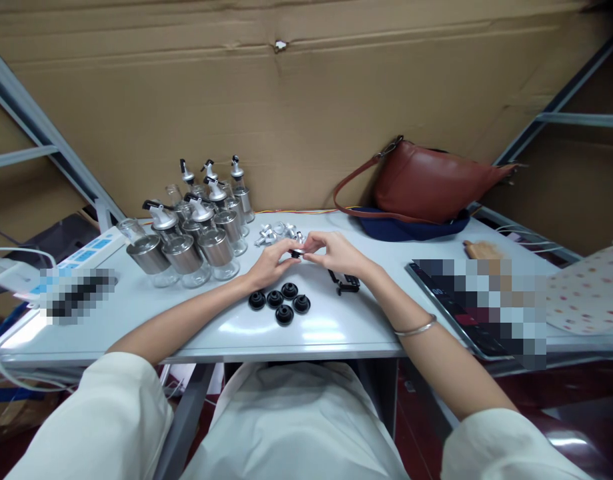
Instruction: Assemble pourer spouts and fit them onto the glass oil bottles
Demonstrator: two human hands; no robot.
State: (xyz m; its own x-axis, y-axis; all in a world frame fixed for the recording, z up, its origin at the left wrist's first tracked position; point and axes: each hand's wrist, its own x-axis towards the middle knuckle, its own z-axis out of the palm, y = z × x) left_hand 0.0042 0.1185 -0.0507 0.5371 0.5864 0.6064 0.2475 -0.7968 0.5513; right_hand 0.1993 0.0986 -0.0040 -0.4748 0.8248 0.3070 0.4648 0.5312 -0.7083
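Two bare hands meet over the middle of a pale grey counter (136, 300), seen from above by the person who owns them. The left hand (270, 264) and the right hand (337, 254) come together fingertip to fingertip, and between them sits a small black part (296, 253), held just above the counter surface. The grip of each hand is closed on that part, pinched by thumb and forefinger. A thin metal bangle (416, 328) circles the right wrist, and both arms wear white sleeves. Just in front of the hands, closer to the person, five round black caps (284, 314) lie in a tight cluster on the counter. Beside the right hand lies a small black spout piece (347, 284). Just behind the hands is a little heap of silver fittings (279, 233). To the left stands a group of glass bottles (206, 233) with steel sleeves and pouring tops, some upright, a few tipped on their sides. At the back right a brown leather bag (426, 183) rests on a navy cloth (401, 228). A white power strip (89, 253) lies at the far left edge. Brown cardboard (306, 87) forms the wall behind.
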